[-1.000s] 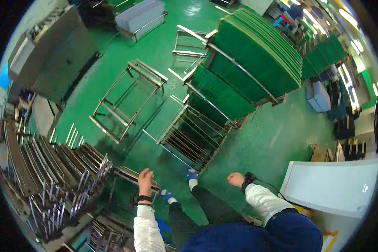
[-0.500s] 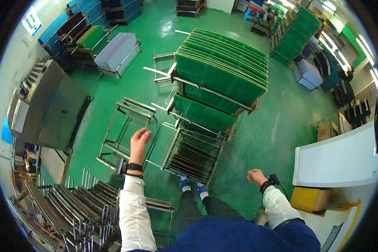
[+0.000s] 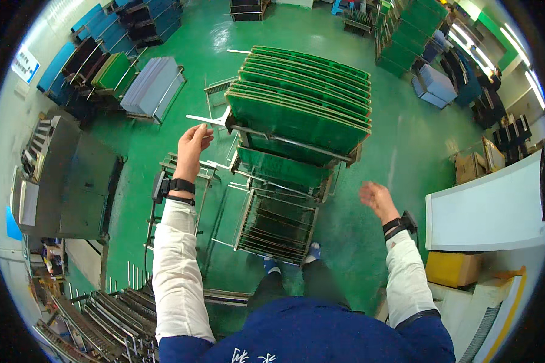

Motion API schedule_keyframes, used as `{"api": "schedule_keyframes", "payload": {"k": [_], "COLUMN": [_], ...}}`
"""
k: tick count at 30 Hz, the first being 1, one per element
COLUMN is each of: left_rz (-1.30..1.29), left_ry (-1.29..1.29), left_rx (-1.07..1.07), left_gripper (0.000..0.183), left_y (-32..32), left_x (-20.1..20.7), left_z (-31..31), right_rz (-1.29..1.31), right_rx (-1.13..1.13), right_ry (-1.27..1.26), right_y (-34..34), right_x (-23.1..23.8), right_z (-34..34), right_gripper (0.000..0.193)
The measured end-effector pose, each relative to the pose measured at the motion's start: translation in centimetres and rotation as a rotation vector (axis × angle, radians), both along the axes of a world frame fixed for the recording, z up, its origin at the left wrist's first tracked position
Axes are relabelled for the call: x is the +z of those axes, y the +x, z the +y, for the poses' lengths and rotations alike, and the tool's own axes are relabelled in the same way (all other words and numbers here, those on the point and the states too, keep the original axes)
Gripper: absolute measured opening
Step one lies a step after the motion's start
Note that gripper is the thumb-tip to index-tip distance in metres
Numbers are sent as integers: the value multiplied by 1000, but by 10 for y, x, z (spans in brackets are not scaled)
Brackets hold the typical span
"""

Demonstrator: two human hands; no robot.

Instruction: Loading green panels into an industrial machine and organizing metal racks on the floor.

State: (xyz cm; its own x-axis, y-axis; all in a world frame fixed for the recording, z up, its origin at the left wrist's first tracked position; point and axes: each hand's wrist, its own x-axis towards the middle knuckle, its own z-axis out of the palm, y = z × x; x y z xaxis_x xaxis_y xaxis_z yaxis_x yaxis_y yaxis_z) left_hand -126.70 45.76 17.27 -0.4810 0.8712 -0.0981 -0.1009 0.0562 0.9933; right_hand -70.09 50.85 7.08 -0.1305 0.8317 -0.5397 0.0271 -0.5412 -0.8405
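In front of me stands a rack holding several upright green panels (image 3: 303, 121), parallel and edge up. A metal rail (image 3: 284, 138) runs across their near side, and a pale bar end (image 3: 201, 120) juts out at the rack's left. Just below that bar end is my left hand (image 3: 191, 148), its fingers loosely bent and apart, with nothing seen in it. My right hand (image 3: 376, 199) hangs in the air right of the rack, slightly blurred, fingers extended and empty. By my feet sits a lower slotted metal rack (image 3: 275, 227), with thin dark dividers across it.
An unloaded metal frame (image 3: 206, 181) stands left of the panels. Several metal racks (image 3: 103, 320) crowd the lower left. A grey metal cabinet (image 3: 72, 181) is at the left wall, a white curved-edged surface (image 3: 484, 206) at the right. Pale panels (image 3: 154, 88) stand farther back.
Both my hands have moved forward; the left is now close to the rack's protruding bar end. The right hand's fingers have uncurled. My view and feet have shifted.
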Motion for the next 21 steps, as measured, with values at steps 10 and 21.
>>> {"api": "schedule_keyframes", "payload": {"k": [10, 21], "left_rz": [-9, -120], "left_ry": [-147, -360], "left_rx": [53, -89], "left_gripper": [63, 63], "left_y": [-6, -6], "left_x": [-14, -16], "left_z": [121, 181], "right_rz": [143, 127], "right_rx": [2, 107], "right_ry": [100, 55], "right_y": [-29, -58], "right_x": [50, 55], "right_z": [176, 262], "right_gripper": [51, 18]}}
